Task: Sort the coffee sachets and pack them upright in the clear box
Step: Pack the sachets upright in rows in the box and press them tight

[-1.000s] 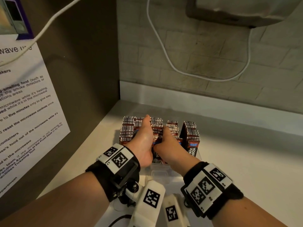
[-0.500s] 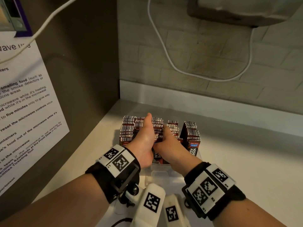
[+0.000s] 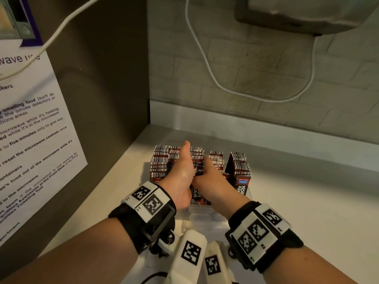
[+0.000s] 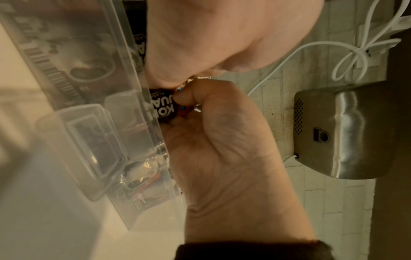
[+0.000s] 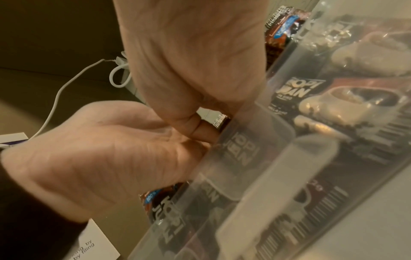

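The clear box stands on the white counter, packed with upright rows of dark red coffee sachets. My left hand reaches into the middle rows, thumb lying straight along the sachet tops. In the left wrist view its fingers curl around a sachet printed in white letters. My right hand presses in beside it, touching the left hand, its fingers tucked down among the sachets behind the box wall. The fingertips of both hands are hidden.
A brown side wall with a printed notice closes the left. The tiled back wall carries a white cable and a metal appliance. The counter stretches to the right of the box.
Both hands stay in the box on the middle rows. The left thumb has slid slightly farther back over the sachet tops.
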